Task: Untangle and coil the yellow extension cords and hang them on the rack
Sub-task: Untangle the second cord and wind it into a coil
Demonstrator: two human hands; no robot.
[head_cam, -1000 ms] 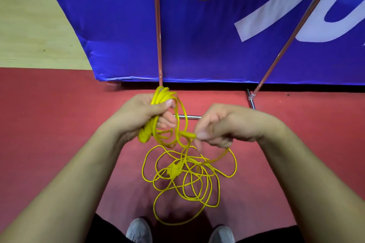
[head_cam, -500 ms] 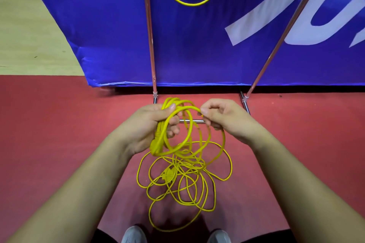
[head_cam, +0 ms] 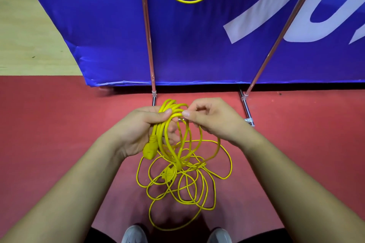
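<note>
One more loop joins the coil (head_cam: 159, 132) — left hand (head_cam: 136, 132) clamps it, right hand (head_cam: 213, 120) pinches the strand alongside — much tangle (head_cam: 173, 169) left below.

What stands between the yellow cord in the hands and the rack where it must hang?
Nothing visible blocks the way up to the thin metal rack. But the yellow extension cord, gripped by the left hand and pinched by the right hand, has loops lying tangled on the red floor.

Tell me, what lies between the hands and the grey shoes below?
In the head view, a loose tangle of yellow cord, one plug among it, spreads over the red floor there.
</note>
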